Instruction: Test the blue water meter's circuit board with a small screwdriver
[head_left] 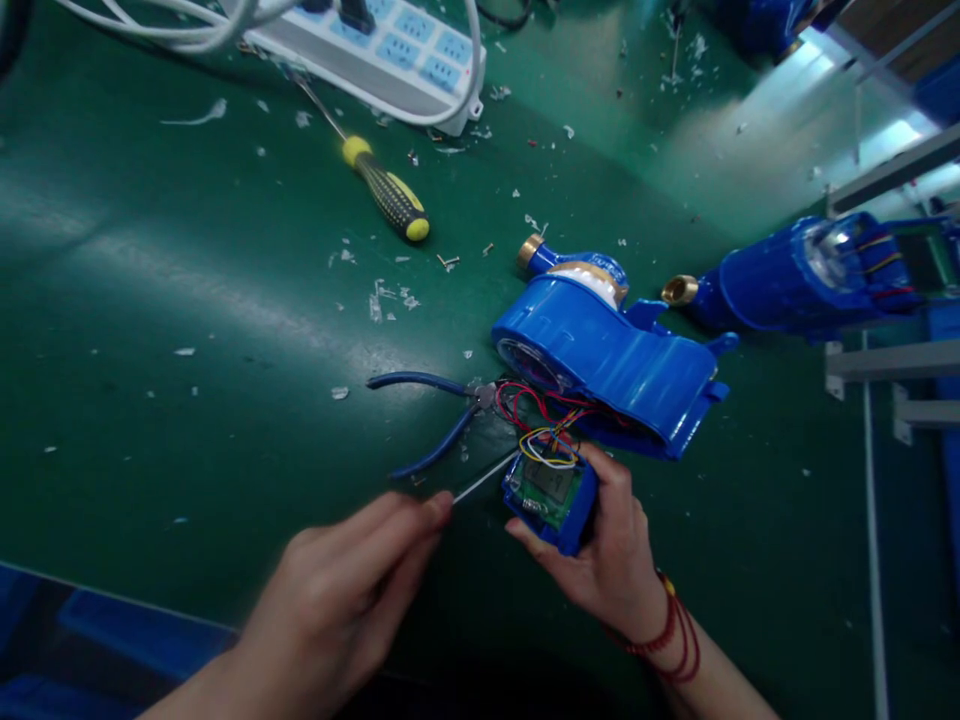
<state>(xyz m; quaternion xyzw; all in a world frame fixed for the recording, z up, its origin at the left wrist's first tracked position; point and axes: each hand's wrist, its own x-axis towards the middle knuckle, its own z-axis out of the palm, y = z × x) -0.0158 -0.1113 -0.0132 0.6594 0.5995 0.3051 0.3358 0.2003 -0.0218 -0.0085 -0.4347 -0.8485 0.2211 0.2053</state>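
Note:
My right hand (611,545) is closed around a small blue housing (579,515) with a green circuit board and a grey display. Red, yellow, white and blue wires (551,447) run from this housing to the open underside of a blue water meter (600,350) with a brass threaded end. Between the fingertips of my left hand (352,580) is a thin whitish rod (486,477); its far tip reaches the edge of the housing, beside the wires. Whether it has a handle is hidden in my fist. Blue-handled pliers (442,385) lie spread just left of the wires.
A yellow-and-black screwdriver (386,190) lies further back, near a white power strip (397,60) with cables. At right stands a second blue meter (780,275), close to grey metal bars (900,360). Small screws (448,261) and plastic scraps dot the green tabletop (187,420).

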